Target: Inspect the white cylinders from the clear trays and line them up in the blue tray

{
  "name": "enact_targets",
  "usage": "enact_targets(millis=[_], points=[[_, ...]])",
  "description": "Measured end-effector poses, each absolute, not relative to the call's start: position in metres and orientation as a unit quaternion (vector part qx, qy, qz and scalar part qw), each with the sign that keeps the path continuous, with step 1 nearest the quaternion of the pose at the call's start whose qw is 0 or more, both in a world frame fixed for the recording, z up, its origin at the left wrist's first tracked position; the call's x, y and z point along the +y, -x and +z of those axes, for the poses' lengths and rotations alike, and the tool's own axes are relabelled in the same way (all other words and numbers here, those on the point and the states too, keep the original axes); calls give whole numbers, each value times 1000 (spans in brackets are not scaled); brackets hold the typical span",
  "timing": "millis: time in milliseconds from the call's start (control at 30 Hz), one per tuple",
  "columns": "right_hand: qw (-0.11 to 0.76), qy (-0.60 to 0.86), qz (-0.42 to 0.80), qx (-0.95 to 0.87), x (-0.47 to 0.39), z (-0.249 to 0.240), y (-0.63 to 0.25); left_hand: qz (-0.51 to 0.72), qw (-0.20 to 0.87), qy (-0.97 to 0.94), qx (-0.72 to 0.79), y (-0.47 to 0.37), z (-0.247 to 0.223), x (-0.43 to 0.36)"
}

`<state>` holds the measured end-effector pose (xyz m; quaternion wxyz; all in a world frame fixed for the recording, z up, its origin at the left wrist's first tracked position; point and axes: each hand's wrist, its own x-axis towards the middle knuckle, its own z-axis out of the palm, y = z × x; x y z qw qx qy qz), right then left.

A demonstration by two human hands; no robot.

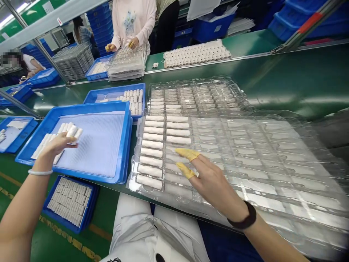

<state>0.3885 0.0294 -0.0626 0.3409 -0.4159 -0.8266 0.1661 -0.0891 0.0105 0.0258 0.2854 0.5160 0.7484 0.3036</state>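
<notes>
Supervisor: What do I record for the left hand (pixel 58 143)?

Operator: I observe it grasping a few held rolls (pixel 72 131), white, at its fingertips, above the left part of the blue tray (pixel 125 140). Loose rolls (pixel 43 145) of the same kind lie below and beside it. A pale liner (pixel 95 140) shows across the tray's right part.

Supervisor: And the right hand (pixel 211 178)?

Operator: I find it released, thumb and fingers parted, with yellow finger covers (pixel 187 153) on two digits. It is over the clear tray (pixel 248 160), at the second column from the left. I cannot tell whether the fingertips touch the plastic.

Supervisor: Where are the seated rolls (pixel 151 153)?

Operator: I see them along the whole leftmost column of the clear tray and at the far end of the second, just beyond the right hand.

Supervisor: Surroundings?

Operator: I note a loaded tray (pixel 196 96) directly behind the clear one. A second blue tray (pixel 144 105) with rolls sits beyond the first. At near left, below bench level, a blue bin (pixel 92 203) is packed with more. On the far side, a co-worker (pixel 136 22) has one hand over a tray stack (pixel 127 67).
</notes>
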Motion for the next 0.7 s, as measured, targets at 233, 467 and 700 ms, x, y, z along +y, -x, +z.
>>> enact_targets(millis=[233, 467, 700], points=[[385, 359, 496, -690, -19, -41, -326, 362, 682, -367, 518, -66, 20, -30], [447, 380, 576, -569, -38, -43, -311, 422, 531, -516, 523, -156, -18, -62], [518, 401, 304, -691, -47, -47, -330, 446, 312, -686, 483, -167, -37, -68]])
